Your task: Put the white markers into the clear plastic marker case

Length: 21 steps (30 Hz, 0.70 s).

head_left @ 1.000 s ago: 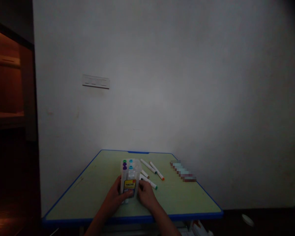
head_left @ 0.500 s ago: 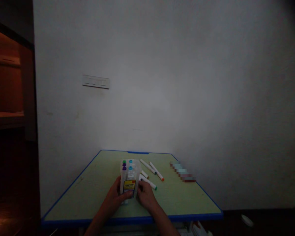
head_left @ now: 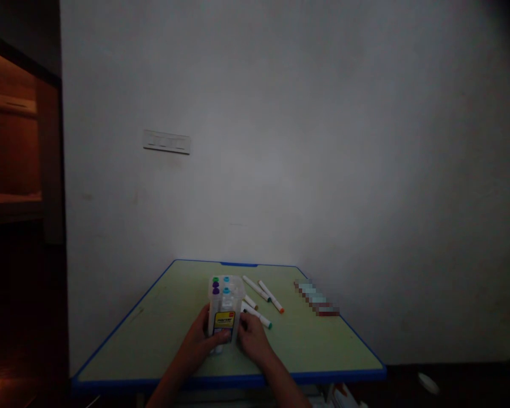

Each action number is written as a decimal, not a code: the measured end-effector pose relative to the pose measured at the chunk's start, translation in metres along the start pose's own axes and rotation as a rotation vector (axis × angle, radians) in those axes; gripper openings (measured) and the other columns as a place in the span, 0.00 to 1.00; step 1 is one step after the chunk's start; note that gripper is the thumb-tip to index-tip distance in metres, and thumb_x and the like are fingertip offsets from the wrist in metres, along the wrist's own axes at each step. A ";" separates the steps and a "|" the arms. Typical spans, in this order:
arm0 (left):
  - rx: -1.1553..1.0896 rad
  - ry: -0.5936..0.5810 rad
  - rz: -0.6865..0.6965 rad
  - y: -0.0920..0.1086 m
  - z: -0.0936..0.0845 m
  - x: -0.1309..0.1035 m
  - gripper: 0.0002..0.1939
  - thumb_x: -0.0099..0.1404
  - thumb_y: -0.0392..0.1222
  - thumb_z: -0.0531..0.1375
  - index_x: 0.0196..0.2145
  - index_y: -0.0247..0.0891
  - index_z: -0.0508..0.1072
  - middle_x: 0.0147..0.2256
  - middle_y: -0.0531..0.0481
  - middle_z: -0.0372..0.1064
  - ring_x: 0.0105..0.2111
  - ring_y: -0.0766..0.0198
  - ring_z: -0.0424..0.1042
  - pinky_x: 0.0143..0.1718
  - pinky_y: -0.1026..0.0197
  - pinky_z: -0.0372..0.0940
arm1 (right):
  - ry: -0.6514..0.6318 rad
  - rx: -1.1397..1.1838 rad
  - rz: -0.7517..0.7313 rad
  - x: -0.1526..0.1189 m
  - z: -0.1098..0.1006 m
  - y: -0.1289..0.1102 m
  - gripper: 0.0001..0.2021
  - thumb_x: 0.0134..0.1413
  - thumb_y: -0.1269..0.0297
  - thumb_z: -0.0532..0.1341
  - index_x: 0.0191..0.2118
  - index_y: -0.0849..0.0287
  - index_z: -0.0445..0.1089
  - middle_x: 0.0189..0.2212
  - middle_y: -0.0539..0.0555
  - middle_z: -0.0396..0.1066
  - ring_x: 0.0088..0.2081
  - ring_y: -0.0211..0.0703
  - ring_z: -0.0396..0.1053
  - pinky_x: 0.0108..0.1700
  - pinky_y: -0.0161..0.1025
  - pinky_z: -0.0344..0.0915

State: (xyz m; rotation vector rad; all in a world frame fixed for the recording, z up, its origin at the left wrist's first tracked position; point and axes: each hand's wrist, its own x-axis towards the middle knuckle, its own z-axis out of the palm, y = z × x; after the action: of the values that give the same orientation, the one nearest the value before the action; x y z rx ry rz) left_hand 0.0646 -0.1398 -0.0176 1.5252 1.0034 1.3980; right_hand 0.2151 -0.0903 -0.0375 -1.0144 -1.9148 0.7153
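Note:
A clear plastic marker case (head_left: 223, 303) with a yellow and dark label stands tilted near the middle of the table. Inside it, green, purple and light blue marker ends show at the top left and centre. My left hand (head_left: 207, 335) is closed around the case's left side, thumb across the label. At the lower right side of the case, my right hand (head_left: 252, 336) has its fingers curled in against it; its fingertips are partly hidden. Just beyond that hand lie a green-capped marker (head_left: 260, 318) and a yellowish-brown-capped marker (head_left: 250, 301), partly behind the case.
Farther back lie an orange-capped marker (head_left: 271, 297) and a dark-capped marker (head_left: 256, 288). A pixelated flat object (head_left: 317, 297) rests by the right edge of the pale green, blue-edged table (head_left: 153, 340). A grey wall (head_left: 280, 170) with a switch panel (head_left: 166, 142) rises behind.
Nearly everything holds still. The view has shifted very slightly, and both hands stay at the marker case.

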 end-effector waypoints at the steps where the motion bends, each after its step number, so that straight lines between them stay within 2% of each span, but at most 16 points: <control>1: -0.002 0.005 -0.006 0.001 0.000 0.000 0.27 0.49 0.40 0.64 0.47 0.36 0.60 0.41 0.44 0.71 0.41 0.54 0.70 0.42 0.57 0.65 | 0.002 0.007 -0.001 0.000 0.000 0.000 0.12 0.49 0.72 0.51 0.30 0.60 0.72 0.30 0.53 0.74 0.32 0.44 0.69 0.36 0.36 0.64; 7: -0.024 0.008 -0.011 0.007 0.002 -0.002 0.28 0.48 0.41 0.64 0.46 0.35 0.61 0.39 0.44 0.72 0.41 0.53 0.70 0.41 0.57 0.65 | 0.035 0.072 -0.048 0.000 -0.001 -0.003 0.12 0.51 0.69 0.49 0.30 0.59 0.71 0.30 0.54 0.73 0.32 0.43 0.68 0.35 0.36 0.63; 11: -0.034 0.012 -0.024 0.008 0.003 -0.002 0.27 0.48 0.40 0.64 0.45 0.35 0.61 0.39 0.44 0.72 0.41 0.53 0.70 0.41 0.57 0.65 | 0.265 -0.119 -0.097 -0.004 0.000 -0.002 0.08 0.47 0.68 0.51 0.30 0.60 0.66 0.27 0.53 0.68 0.29 0.43 0.64 0.33 0.37 0.60; 14: -0.046 0.003 -0.026 0.009 0.003 -0.002 0.27 0.47 0.40 0.64 0.45 0.35 0.61 0.39 0.44 0.72 0.40 0.53 0.71 0.40 0.57 0.65 | 0.403 -0.374 -0.123 -0.007 0.000 -0.002 0.05 0.43 0.69 0.53 0.21 0.59 0.61 0.22 0.53 0.63 0.29 0.45 0.61 0.33 0.39 0.58; 17: -0.045 -0.007 -0.016 0.008 0.003 -0.001 0.28 0.48 0.39 0.64 0.46 0.35 0.60 0.41 0.44 0.72 0.41 0.53 0.70 0.41 0.56 0.65 | 0.408 -0.518 -0.131 -0.009 0.000 -0.006 0.11 0.42 0.73 0.52 0.14 0.59 0.57 0.17 0.53 0.62 0.27 0.44 0.61 0.36 0.40 0.58; 21: -0.009 0.018 -0.023 0.009 0.003 -0.002 0.28 0.47 0.40 0.64 0.46 0.35 0.61 0.42 0.42 0.71 0.42 0.52 0.70 0.41 0.56 0.65 | 0.382 -0.567 -0.111 -0.010 0.000 -0.008 0.12 0.38 0.76 0.52 0.11 0.59 0.58 0.11 0.50 0.62 0.21 0.40 0.60 0.35 0.39 0.57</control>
State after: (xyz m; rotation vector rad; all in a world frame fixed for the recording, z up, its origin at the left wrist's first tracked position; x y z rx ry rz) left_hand 0.0676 -0.1445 -0.0102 1.4921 1.0212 1.4010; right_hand 0.2153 -0.1028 -0.0347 -1.2619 -1.8416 -0.1049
